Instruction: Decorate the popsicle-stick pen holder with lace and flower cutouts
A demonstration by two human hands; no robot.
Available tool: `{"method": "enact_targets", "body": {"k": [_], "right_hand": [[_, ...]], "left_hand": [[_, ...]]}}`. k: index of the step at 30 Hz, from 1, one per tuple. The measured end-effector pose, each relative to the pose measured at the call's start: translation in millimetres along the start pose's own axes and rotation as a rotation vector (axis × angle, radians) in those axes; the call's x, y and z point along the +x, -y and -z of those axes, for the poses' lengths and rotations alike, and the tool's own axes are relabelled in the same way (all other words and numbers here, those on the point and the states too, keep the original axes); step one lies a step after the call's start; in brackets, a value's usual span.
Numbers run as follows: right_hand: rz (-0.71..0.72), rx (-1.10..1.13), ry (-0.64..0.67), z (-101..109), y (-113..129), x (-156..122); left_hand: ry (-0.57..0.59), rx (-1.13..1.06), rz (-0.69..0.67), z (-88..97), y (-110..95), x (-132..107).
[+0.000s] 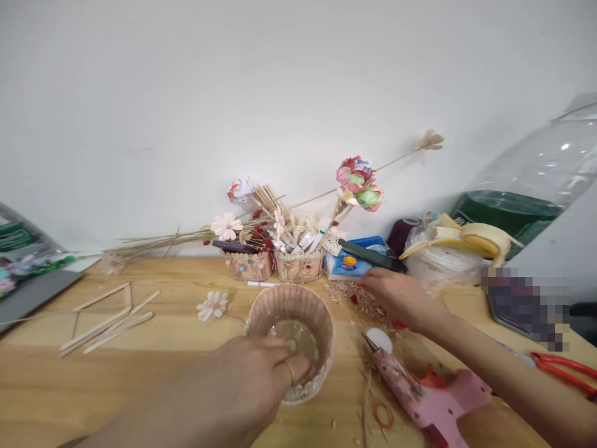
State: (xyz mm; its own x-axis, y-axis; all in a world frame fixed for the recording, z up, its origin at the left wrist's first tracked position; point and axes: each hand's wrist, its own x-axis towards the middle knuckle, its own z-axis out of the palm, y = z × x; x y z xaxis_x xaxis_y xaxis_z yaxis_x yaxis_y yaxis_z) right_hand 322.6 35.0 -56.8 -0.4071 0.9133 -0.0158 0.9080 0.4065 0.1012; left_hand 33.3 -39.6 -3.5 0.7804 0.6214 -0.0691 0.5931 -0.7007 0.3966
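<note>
Round basket (289, 300) sits mid-bench, opening up, left hand (265, 370) over its near-left rim, fingers dipping inside. Whether those fingers pinch the wall or just rest there, can't tell from here. Right hand (401, 295) is out past the basket's right side, fingertips down at the wood shavings (368, 303); can't tell if anything is pinched. Key relation: shavings lie right of the basket, by its far-right rim, so right hand is the nearer one, left hand is on the basket side. Basket is round, no long axis to go by; shavings spread as a strip from the blue packet (357, 258) toward the near right, partly under the right wrist. Pink glue gun (415, 398) lies nearer, nozzle angled up-left beside a white disc (379, 340). All on the bench (37, 386).
</note>
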Motion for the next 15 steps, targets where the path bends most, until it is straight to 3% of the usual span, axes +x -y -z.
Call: {"method": "enact_targets", "body": {"k": [5, 9, 12, 15], "right_hand": [[-0.199, 0.062, -0.114, 9.3, -7.3, -4.9], [-0.168, 0.122, -0.211, 21.7, -2.6, -12.6], [-0.144, 0.180, -0.278, 25.9, 0.7, -26.3], [-0.130, 0.245, -0.366, 16.9, -7.4, -43.9]], "left_hand": [[-0.047, -0.044, -0.067, 18.8, 6.3, -13.5], [-0.161, -0.114, -0.036, 44.3, 14.1, -24.4], [-0.325, -0.243, 0.024, 59.2, 24.5, -27.3], [-0.576, -0.275, 0.144, 65.2, 42.7, -26.7]]}}
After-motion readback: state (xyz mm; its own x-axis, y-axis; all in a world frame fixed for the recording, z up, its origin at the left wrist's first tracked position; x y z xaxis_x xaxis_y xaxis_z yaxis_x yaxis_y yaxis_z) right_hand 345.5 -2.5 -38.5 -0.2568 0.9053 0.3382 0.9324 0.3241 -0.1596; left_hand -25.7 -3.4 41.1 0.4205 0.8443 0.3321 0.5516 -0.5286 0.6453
